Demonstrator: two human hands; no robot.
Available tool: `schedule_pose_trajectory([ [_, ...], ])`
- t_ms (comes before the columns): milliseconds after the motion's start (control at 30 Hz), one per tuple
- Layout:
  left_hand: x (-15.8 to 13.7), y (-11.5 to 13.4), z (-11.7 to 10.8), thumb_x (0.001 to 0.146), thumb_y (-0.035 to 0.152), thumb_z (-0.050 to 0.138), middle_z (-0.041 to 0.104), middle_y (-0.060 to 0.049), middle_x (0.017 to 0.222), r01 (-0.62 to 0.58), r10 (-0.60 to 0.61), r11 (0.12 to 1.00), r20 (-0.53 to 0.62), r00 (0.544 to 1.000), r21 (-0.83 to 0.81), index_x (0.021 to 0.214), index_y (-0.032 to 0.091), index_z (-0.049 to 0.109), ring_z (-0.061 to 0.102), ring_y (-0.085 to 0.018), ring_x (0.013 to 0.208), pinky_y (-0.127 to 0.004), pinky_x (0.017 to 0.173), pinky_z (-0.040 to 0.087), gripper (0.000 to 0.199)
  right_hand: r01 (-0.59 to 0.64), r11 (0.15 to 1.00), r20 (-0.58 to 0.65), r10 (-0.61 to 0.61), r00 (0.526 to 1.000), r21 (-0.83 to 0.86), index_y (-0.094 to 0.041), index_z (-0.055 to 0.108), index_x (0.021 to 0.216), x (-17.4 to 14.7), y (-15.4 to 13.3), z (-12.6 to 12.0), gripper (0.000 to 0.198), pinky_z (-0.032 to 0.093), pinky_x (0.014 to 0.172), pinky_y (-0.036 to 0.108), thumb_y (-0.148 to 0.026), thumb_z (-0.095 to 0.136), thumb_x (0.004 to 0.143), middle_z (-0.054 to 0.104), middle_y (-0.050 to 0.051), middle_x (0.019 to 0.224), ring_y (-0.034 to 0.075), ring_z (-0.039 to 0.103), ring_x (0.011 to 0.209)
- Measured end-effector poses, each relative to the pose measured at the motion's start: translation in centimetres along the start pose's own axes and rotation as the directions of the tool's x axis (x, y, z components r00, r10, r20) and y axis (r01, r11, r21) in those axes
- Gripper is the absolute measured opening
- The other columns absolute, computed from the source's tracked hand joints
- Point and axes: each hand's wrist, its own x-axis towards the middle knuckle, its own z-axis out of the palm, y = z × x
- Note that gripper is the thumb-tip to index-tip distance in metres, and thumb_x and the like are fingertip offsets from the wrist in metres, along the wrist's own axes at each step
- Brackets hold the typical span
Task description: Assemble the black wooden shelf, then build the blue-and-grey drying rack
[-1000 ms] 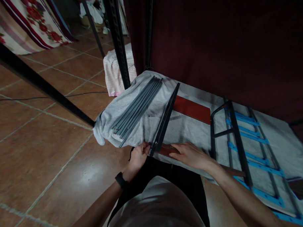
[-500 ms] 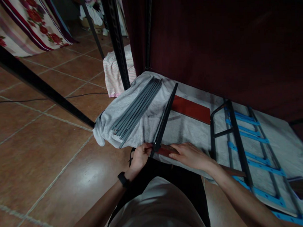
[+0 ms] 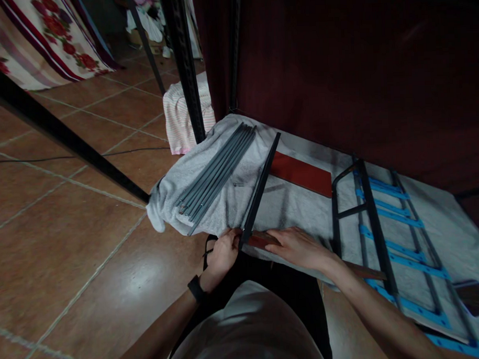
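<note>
My left hand (image 3: pixel 223 252), with a black band on its wrist, is closed at the near end of a black metal bar (image 3: pixel 262 185). Whatever its fingertips pinch there is hidden. My right hand (image 3: pixel 299 246) grips a narrow reddish-brown board (image 3: pixel 258 240), thumb on the near side and fingers over the top. This board meets the bar's near end and runs right, under my wrist, to a black metal frame (image 3: pixel 376 232). Beyond the bar lies a flat red-brown panel (image 3: pixel 302 173) on a grey cloth (image 3: pixel 295 211). Small metal pieces (image 3: pixel 238 185) rest left of the bar.
A bundle of grey rods (image 3: pixel 218 172) lies at the left on the cloth. Several blue slotted strips (image 3: pixel 401 244) cross dark rails at the right, near a phone (image 3: pixel 474 297). Black uprights (image 3: pixel 186 71) and a slanting black bar (image 3: pixel 65 130) stand at the left. A dark red curtain (image 3: pixel 337 66) hangs behind.
My left hand has turned slightly, its back now more upward, at the bar's end. The right hand keeps its grip, and the bar and board have barely shifted.
</note>
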Motion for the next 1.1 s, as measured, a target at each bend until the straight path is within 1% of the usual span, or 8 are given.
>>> schedule_pose_trajectory([
  [167,-0.2,0.1,0.1,0.088,0.009,0.041,0.069,-0.014,0.107,-0.105,0.078,0.969,0.129,0.989,0.224,0.106,0.018,0.071,0.066,-0.026,0.098,-0.037,0.091,0.052,0.036,0.009,1.000,-0.016,-0.009,1.000,-0.030,-0.021,0.065,0.104,0.0,-0.3,0.2,0.027,0.040,0.071,0.029,-0.037,0.043,0.101,0.076,0.006,0.094,0.024,0.072,0.091],
  [267,-0.4,-0.1,0.0,0.090,0.011,0.041,0.069,-0.014,0.110,-0.135,0.095,0.950,0.152,0.984,0.281,0.113,0.018,0.070,0.067,-0.027,0.100,-0.037,0.093,0.052,0.037,-0.009,0.999,-0.099,0.004,0.995,-0.042,-0.022,0.058,0.122,-0.1,-0.8,0.7,0.028,0.042,0.073,0.030,-0.034,0.045,0.100,0.076,0.007,0.104,0.026,0.073,0.094],
  [367,-0.5,-0.2,0.0,0.090,0.010,0.041,0.069,-0.014,0.109,-0.159,0.115,0.939,0.157,0.981,0.306,0.114,0.018,0.070,0.067,-0.027,0.099,-0.037,0.093,0.052,0.039,-0.038,0.997,-0.173,0.026,0.985,-0.064,-0.021,0.043,0.143,-0.1,-1.4,1.0,0.045,0.046,0.075,0.032,-0.033,0.046,0.100,0.076,0.008,0.107,0.027,0.074,0.092],
  [500,-0.5,0.0,0.0,0.089,0.009,0.040,0.069,-0.015,0.108,-0.141,0.089,0.941,0.178,0.980,0.307,0.105,0.016,0.071,0.068,-0.026,0.093,-0.036,0.089,0.053,0.036,0.083,0.983,-0.187,-0.113,0.976,-0.161,-0.027,0.027,0.158,0.0,-1.9,1.1,0.059,0.049,0.079,0.032,-0.025,0.042,0.101,0.075,0.007,0.116,0.025,0.074,0.097],
  [700,-0.7,0.3,-0.3,0.091,0.013,0.040,0.070,-0.015,0.109,-0.087,0.066,0.972,0.101,0.993,0.220,0.104,0.014,0.072,0.067,-0.024,0.096,-0.036,0.093,0.051,0.035,0.164,0.962,-0.157,-0.201,0.967,-0.220,-0.025,0.030,0.157,0.5,-1.9,0.9,0.058,0.052,0.077,0.030,-0.017,0.041,0.100,0.074,0.008,0.119,0.023,0.075,0.093],
  [800,-0.7,0.0,-0.6,0.088,0.019,0.049,0.073,-0.011,0.097,0.067,-0.068,0.997,0.040,0.997,0.030,0.099,0.017,0.074,0.067,-0.023,0.091,-0.032,0.084,0.052,0.028,0.177,0.961,-0.149,-0.211,0.966,-0.215,-0.024,0.031,0.156,0.3,-1.8,0.6,0.056,0.052,0.077,0.030,-0.019,0.040,0.101,0.074,0.008,0.122,0.023,0.075,0.093],
  [933,-0.5,-0.9,-0.3,0.084,0.029,0.057,0.069,-0.006,0.073,0.218,-0.207,0.967,0.086,0.974,-0.134,0.084,0.017,0.075,0.066,-0.022,0.072,-0.029,0.065,0.051,0.022,0.179,0.965,-0.139,-0.207,0.968,-0.191,-0.023,0.030,0.157,-0.1,-1.7,0.0,0.056,0.053,0.080,0.031,-0.021,0.040,0.102,0.073,0.009,0.125,0.024,0.075,0.099],
  [1100,0.2,-1.9,0.4,0.076,0.032,0.060,0.069,-0.007,0.077,0.262,-0.235,0.936,0.140,0.962,-0.235,0.087,0.013,0.074,0.063,-0.021,0.066,-0.030,0.059,0.051,0.026,0.172,0.965,-0.120,-0.198,0.973,-0.196,-0.022,0.030,0.157,0.0,-1.8,0.1,0.057,0.052,0.080,0.031,-0.020,0.041,0.101,0.074,0.009,0.122,0.024,0.075,0.098],
])
